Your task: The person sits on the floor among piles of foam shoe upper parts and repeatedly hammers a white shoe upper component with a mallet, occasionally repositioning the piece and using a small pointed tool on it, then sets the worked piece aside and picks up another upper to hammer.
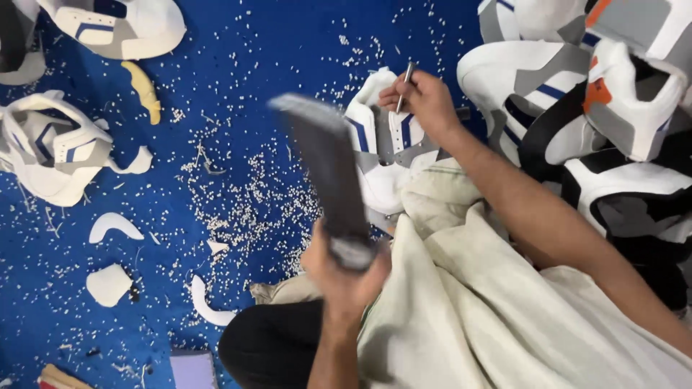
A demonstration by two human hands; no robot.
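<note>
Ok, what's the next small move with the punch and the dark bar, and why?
Probably bring the raised dark bar in the left hand down onto the metal punch, since the right hand holds it upright on the white shoe upper.

A dark grey bar [328, 169], a white shoe upper [382, 144] with blue stripes, and white flecks over the blue mat [274, 43].
</note>
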